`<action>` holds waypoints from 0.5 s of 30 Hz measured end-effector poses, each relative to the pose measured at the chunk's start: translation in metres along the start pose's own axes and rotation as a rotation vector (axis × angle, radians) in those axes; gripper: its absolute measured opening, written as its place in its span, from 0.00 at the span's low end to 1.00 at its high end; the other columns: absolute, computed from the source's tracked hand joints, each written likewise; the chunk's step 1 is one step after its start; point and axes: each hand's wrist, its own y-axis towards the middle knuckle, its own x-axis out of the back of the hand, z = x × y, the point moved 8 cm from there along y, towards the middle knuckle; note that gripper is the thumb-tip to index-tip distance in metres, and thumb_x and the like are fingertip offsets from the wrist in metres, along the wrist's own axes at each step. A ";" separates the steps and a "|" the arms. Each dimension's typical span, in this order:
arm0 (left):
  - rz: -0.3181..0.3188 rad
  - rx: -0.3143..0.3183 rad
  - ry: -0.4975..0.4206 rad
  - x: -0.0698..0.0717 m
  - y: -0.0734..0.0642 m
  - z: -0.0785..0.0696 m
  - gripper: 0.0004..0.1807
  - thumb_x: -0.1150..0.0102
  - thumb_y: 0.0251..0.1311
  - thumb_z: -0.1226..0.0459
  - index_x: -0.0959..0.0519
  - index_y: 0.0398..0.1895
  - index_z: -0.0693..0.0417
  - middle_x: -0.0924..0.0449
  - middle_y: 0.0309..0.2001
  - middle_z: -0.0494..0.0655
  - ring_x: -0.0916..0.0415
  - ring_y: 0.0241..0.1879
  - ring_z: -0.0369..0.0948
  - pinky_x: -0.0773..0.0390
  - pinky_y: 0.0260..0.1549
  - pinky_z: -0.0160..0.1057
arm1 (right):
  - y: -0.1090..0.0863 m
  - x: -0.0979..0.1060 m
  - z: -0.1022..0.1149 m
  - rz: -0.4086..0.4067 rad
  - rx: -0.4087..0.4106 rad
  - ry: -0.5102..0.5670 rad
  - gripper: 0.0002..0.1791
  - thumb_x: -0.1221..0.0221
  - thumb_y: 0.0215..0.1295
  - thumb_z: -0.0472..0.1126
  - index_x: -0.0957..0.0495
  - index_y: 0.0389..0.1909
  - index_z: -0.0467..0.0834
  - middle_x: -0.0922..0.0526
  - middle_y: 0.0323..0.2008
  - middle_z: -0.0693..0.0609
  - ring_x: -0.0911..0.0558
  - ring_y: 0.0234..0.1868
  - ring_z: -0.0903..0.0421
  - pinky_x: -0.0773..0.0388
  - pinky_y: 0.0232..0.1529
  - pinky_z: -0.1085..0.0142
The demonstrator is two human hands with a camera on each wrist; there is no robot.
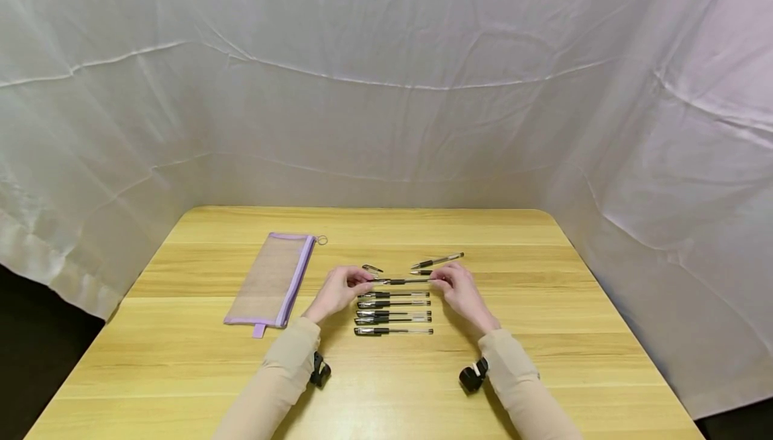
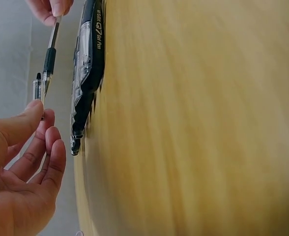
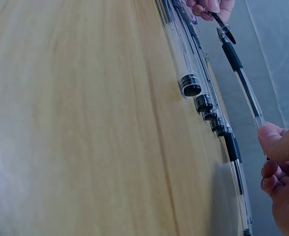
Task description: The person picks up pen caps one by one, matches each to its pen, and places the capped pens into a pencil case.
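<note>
In the head view my left hand (image 1: pixel 339 289) and right hand (image 1: pixel 461 290) face each other above the table. The right hand pinches an uncapped black gel pen (image 3: pixel 245 88) near the end of its clear barrel, tip toward the left. Between left thumb and fingers is a clear-and-black pen cap (image 2: pixel 37 91). Cap and pen tip are very close in the left wrist view; whether they touch I cannot tell. Just below the hands lies a row of several capped gel pens (image 1: pixel 379 331), side by side with caps to the left.
Behind the hands lie two uncapped pens, one angled pen (image 1: pixel 427 263) and one partly hidden pen (image 1: pixel 421 272) by the right hand. A loose pen cap (image 1: pixel 373 268) lies near the left fingers. A purple-edged mesh pouch (image 1: pixel 270 282) lies on the wooden table (image 1: pixel 181 359), left.
</note>
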 end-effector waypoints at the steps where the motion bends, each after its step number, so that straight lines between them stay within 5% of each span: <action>1: 0.003 0.005 -0.001 0.000 0.000 0.000 0.08 0.34 0.61 0.69 0.15 0.43 0.60 0.13 0.37 0.52 0.23 0.33 0.36 0.22 0.36 0.29 | 0.000 -0.001 0.000 0.002 -0.001 0.002 0.05 0.38 0.65 0.30 0.15 0.38 0.39 0.18 0.43 0.45 0.20 0.45 0.51 0.20 0.48 0.58; 15: 0.009 -0.024 -0.010 -0.001 -0.001 -0.005 0.09 0.35 0.62 0.69 0.15 0.44 0.61 0.13 0.38 0.55 0.22 0.34 0.37 0.22 0.37 0.29 | -0.001 -0.004 0.012 0.016 0.036 0.001 0.05 0.38 0.66 0.31 0.15 0.40 0.39 0.18 0.43 0.45 0.19 0.45 0.50 0.19 0.48 0.57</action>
